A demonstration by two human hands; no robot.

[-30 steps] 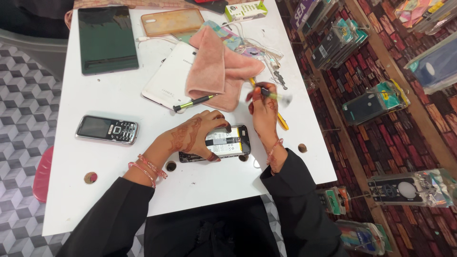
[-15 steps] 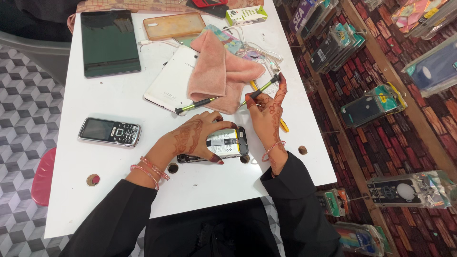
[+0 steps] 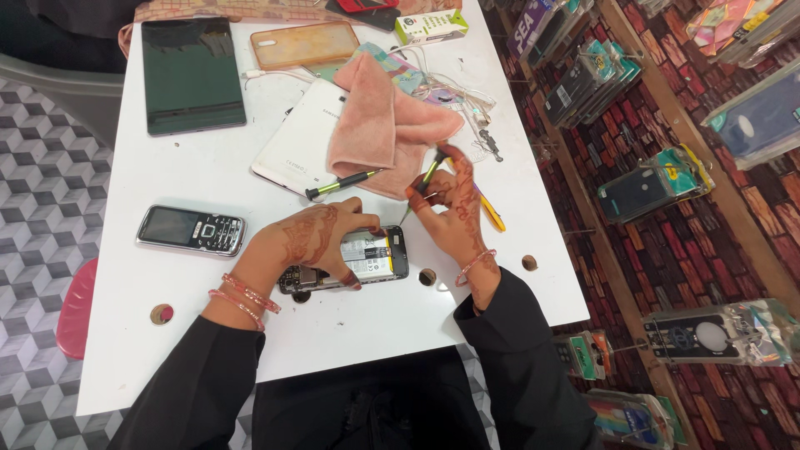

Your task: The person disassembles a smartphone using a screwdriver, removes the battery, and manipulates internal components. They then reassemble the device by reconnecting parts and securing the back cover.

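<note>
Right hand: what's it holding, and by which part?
The right hand holds a small screwdriver by the upper part of its handle, tip angled down toward the opened phone, which the left hand pins on the table.

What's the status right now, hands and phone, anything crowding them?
Left hand pinning opened phone flat on white table. Right hand gripping screwdriver, tip down at phone's corner. Second screwdriver and pink cloth lie close behind.

One camera, worn on the head, looks almost straight down from close above a white table (image 3: 208, 333), which fills the left and middle of the frame. Tiled floor (image 3: 42, 167) runs down the left edge; brick-pattern flooring (image 3: 667, 275) fills the right side.
</note>
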